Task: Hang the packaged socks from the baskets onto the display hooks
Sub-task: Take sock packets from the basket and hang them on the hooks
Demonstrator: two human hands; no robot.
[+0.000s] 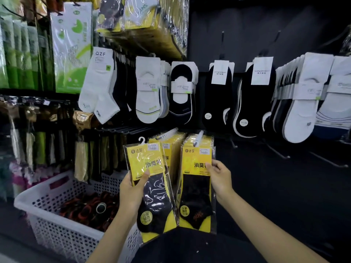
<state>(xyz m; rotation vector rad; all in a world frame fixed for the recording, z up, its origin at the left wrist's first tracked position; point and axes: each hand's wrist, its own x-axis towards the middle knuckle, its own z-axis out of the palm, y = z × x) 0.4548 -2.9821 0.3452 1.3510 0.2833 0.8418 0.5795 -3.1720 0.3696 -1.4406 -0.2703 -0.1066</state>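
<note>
Sock pack (152,188), tilted, pinched in left grip (131,189)

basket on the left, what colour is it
The basket is white with perforated walls, clearest in the head view.

We are in a shop, at its sock display. Above the yellow sock pack (152,164) gripped in our left hand (131,188), banded no-show socks (148,90) and white ankle socks (98,86) hang many deep from hooks on a dark display wall (247,25). Just behind the grip, hanging yellow packs (197,160) with white stickers fill two hooks (198,137). Left of and below the grip stands a white perforated basket (57,236) holding dark socks. Far up to the left hang green-printed packs (70,44).
</note>
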